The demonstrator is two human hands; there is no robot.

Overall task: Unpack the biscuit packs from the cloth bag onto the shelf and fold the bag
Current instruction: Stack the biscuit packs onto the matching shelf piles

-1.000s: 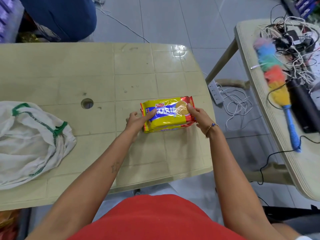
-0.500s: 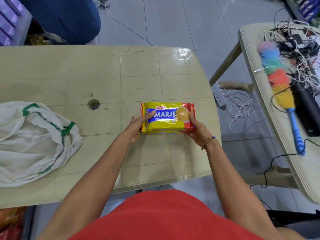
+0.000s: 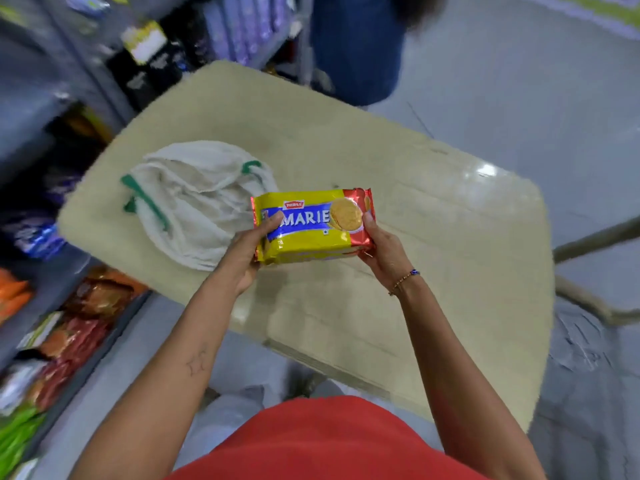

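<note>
A: What has changed since half a second ago?

B: The biscuit pack point(image 3: 313, 226), then resting on the bench point(image 3: 450, 244), is now lifted clear of it, and the view has swung left to take in the shelf point(image 3: 52, 327).

A: And the head view now?

B: The left hand point(image 3: 246, 252) has its grip clamped on the pack's left end, thumb across the blue label. The right hand point(image 3: 379, 249) has its grip clamped on the red right end. The pack is held level above the bench, label up.

A: The cloth bag point(image 3: 194, 206)?

B: It lies crumpled on the bench, green trim showing, just left of the pack and behind the left hand. The shelf at far left holds blurred packets in orange, red and green.
</note>
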